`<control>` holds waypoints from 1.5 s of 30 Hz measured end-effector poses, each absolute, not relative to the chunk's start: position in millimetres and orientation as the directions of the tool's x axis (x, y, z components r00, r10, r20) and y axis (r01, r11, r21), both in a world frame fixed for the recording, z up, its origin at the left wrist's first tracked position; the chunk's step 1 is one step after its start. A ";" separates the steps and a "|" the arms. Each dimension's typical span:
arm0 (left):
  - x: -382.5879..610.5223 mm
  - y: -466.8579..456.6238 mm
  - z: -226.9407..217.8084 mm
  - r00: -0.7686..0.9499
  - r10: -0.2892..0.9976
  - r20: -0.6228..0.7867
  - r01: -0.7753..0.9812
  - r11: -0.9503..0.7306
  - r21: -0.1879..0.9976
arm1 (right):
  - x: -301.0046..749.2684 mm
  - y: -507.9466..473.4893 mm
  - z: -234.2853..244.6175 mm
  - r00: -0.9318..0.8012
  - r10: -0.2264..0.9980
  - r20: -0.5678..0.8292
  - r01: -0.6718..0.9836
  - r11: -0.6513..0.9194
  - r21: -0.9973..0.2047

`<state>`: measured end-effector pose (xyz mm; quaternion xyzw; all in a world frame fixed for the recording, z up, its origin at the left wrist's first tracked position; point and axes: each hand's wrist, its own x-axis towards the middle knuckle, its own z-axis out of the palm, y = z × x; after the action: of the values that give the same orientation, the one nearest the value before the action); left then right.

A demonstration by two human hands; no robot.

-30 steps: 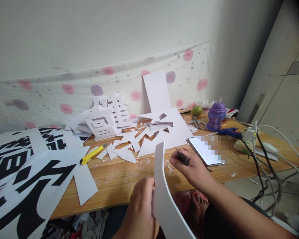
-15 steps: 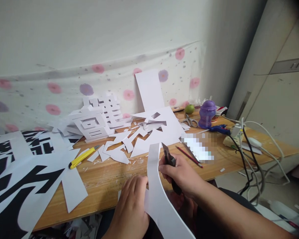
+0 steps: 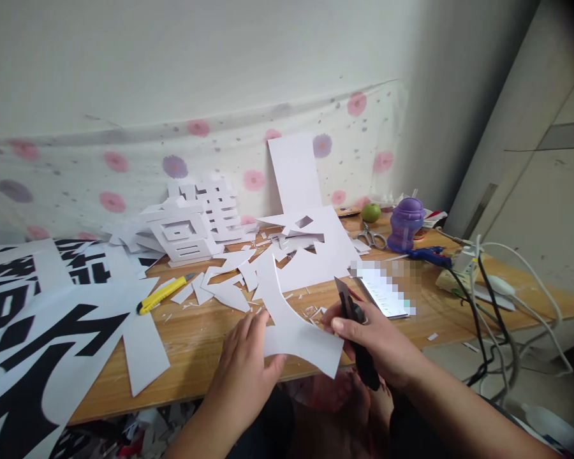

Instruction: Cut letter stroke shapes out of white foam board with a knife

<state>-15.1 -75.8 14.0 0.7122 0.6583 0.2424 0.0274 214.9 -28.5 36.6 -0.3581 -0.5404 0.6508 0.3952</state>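
My left hand [image 3: 249, 360] is closed on a curved piece of white board [image 3: 294, 331], thumb below and fingers above. The piece is held tilted over the table's front edge, with one arm pointing up and a broader end to the right. A black utility knife [image 3: 366, 364] is gripped in my right hand [image 3: 385, 338], its blade out and pointing up and left. The right fingertips are close by the piece's right end; whether they touch it I cannot tell. A yellow box cutter [image 3: 165, 295] lies on the wooden table [image 3: 196, 357], left of my hands.
White offcuts [image 3: 227, 290] litter the table's middle, before cut-out board characters [image 3: 184, 231]. Sheets with black characters [image 3: 23, 382] cover the left. Rightward are a phone [image 3: 382, 296], scissors [image 3: 373, 236], a purple bottle [image 3: 404, 223], a green fruit [image 3: 370, 212] and cables [image 3: 495, 331].
The white piece has been turned and lifted, so its broad end now points right above the table edge. My right hand with the knife has moved right, off the piece's upper arm.
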 end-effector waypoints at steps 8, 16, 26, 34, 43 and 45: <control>-15.8 -82.8 35.6 0.010 0.969 0.247 0.869 -0.131 0.478 | 220.7 -24.9 39.8 -0.344 0.937 -0.059 -0.038 -0.077 -0.996; -29.8 -113.0 56.8 0.161 0.987 0.023 0.604 -0.117 0.789 | 243.2 -17.0 47.0 -0.095 0.995 -0.043 -0.255 -0.066 -0.965; -32.8 -132.4 67.8 -0.053 0.999 -0.011 0.048 0.013 0.999 | 224.6 -33.1 59.3 -0.234 0.972 0.013 -0.216 -0.039 -0.976; -50.0 -143.8 54.2 -0.330 0.944 -0.010 -0.144 -0.040 0.989 | 219.8 -29.3 56.1 -0.112 0.983 0.147 -0.189 0.124 -0.974; -95.8 -168.7 25.8 -0.592 0.786 -0.182 -0.379 -0.072 0.923 | 232.7 -29.9 55.3 -0.147 0.976 0.162 0.057 0.172 -0.983; -90.5 -182.2 14.3 -0.551 0.802 -0.230 -0.432 -0.038 0.901 | 222.8 -43.8 54.3 -0.216 0.966 0.140 0.145 0.173 -0.974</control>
<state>-90.5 -182.2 14.3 0.1731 0.5352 0.6991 0.4413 222.8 -43.8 54.3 -0.4439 -0.6258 0.4651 0.4417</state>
